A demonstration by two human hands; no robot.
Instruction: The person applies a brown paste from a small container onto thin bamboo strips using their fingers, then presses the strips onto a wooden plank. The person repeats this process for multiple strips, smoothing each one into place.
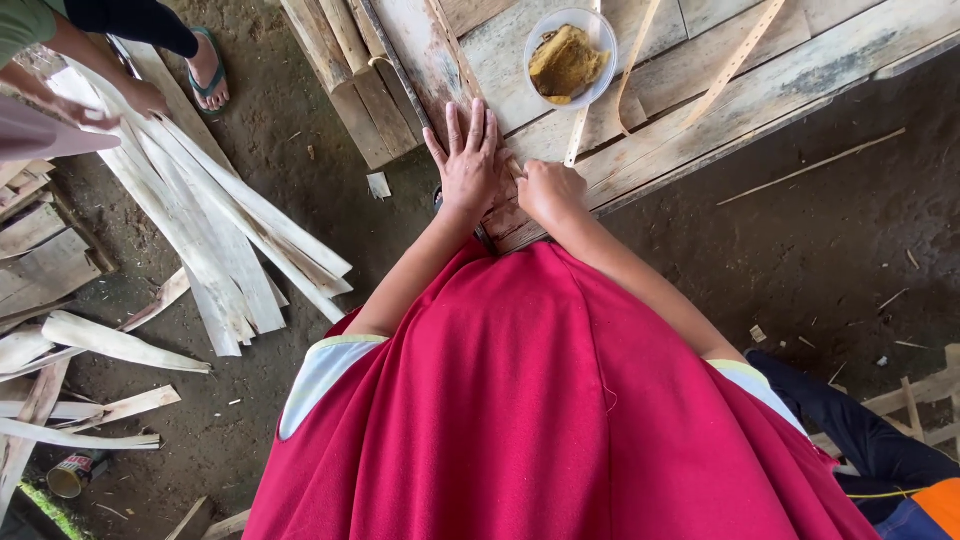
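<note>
My left hand [468,160] lies flat, fingers spread, on the near edge of a rough wooden plank table [720,110]. Right beside it my right hand [546,190] is curled into a fist on the same edge, pressing on the end of a thin pale wooden strip [578,135] that runs away from me. Whether the fist grips the strip is hidden. A clear plastic bowl [570,57] with a yellow-brown lump in it stands just beyond the hands. My red shirt fills the lower middle of the view.
Two more thin strips [735,60] lie across the table's far side. A pile of pale split wood slats [200,220] lies on the dirt floor at left, where another person's hand [145,97] and sandalled foot [208,75] show. A small tin can [68,478] sits bottom left.
</note>
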